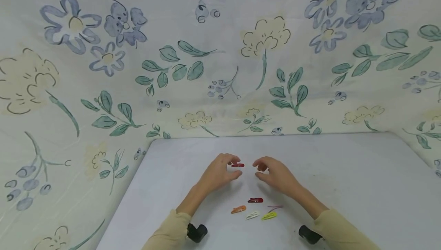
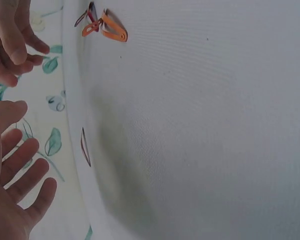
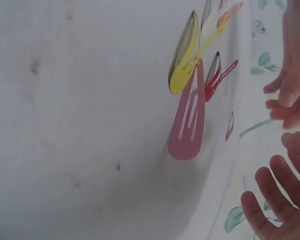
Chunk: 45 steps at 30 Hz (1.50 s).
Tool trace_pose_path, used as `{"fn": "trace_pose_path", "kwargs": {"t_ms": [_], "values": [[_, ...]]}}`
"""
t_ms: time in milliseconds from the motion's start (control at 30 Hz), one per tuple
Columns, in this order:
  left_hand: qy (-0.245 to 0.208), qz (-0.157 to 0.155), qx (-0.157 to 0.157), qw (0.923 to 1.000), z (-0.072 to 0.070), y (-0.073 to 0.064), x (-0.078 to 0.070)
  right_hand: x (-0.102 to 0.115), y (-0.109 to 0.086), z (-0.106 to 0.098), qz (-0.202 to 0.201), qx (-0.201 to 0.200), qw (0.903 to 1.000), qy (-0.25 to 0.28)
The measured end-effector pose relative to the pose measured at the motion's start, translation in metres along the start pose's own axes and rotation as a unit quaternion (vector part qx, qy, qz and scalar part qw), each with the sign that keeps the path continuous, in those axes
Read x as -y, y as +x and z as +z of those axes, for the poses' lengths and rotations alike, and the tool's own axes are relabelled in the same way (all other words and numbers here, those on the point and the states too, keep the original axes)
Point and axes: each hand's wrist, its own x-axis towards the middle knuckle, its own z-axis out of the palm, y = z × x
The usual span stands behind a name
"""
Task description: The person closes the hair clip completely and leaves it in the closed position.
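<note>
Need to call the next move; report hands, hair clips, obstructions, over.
Left hand, right hand: both holding nothing. Lone red snap clip lying on table beside left hand. Five other snap clips closer in, not in the way.

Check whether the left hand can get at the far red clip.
Probably yes: the left hand holds nothing, and the far red clip lies close by it, with no other clip against it.
</note>
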Motion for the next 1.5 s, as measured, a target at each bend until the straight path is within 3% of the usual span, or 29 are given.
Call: {"fn": "trace_pose_path", "kwargs": {"t_ms": [700, 967, 1233, 1500], "values": [[-0.014, 0.036, 0.045, 0.9983, 0.018, -0.029, -0.008, -0.013, -0.041, 0.003, 0.049, 0.018, 0.998, 0.034], [-0.012, 0.035, 0.067, 0.9971, 0.024, -0.032, -0.013, -0.011, -0.046, 0.004, 0.035, 0.037, 0.9978, 0.042], [-0.017, 0.045, 0.064, 0.9968, 0.03, -0.036, -0.013, -0.01, -0.05, 0.006, 0.044, 0.048, 0.9968, 0.048], [-0.019, 0.048, 0.067, 0.9964, 0.035, -0.038, -0.015, -0.015, -0.051, 0.009, 0.01, 0.045, 0.998, 0.044]]}}
